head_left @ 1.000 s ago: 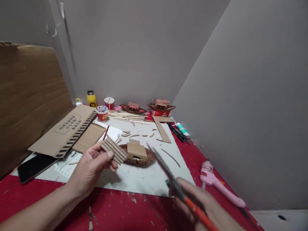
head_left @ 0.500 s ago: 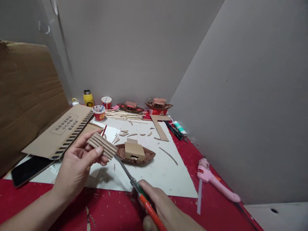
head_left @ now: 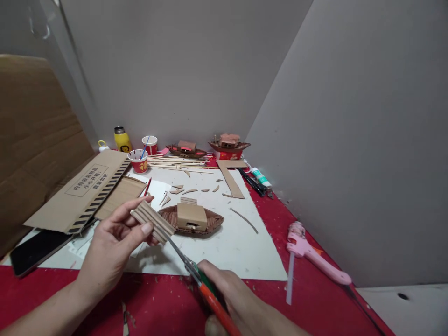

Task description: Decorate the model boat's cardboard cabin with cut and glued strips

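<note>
Pinching a small, tan, ridged cardboard rectangle point(head_left: 151, 218), the left hand point(head_left: 114, 240) holds it ahead-left of the right hand point(head_left: 233, 287), whose gripped red-and-green-handled metal scissors point(head_left: 189, 265) meet it roughly along its ridges.

Three boats point(head_left: 192, 217), two cups point(head_left: 138, 165)

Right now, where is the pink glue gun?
In the head view, the glue gun lies on the red tabletop, right of the white sheet.
</note>
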A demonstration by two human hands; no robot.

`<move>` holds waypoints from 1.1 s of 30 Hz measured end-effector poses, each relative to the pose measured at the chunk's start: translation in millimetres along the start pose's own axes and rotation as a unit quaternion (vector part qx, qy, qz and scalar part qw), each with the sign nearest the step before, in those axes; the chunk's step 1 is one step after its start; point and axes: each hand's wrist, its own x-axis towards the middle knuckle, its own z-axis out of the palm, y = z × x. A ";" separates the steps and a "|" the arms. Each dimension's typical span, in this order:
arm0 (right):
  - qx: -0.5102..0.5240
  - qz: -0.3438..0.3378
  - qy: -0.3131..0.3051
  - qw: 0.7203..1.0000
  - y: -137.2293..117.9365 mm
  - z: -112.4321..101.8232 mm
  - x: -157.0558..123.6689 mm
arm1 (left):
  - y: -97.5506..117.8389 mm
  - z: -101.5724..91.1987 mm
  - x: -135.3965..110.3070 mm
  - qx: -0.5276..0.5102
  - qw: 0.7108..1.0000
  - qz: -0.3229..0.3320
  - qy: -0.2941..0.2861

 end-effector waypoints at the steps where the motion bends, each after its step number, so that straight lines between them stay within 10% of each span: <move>1: 0.008 -0.001 0.001 1.000 0.4 0.5 -0.4 | -0.4 0.3 -1.4 0.008 1.000 0.000 -0.002; 14: 0.090 0.028 -0.036 0.995 88.4 27.0 25.8 | 6.1 6.2 -6.0 -0.032 0.999 0.013 -0.032; 33: 0.003 -0.063 -0.006 0.998 50.5 14.0 8.3 | 0.0 6.3 -5.4 -0.062 0.997 -0.014 -0.051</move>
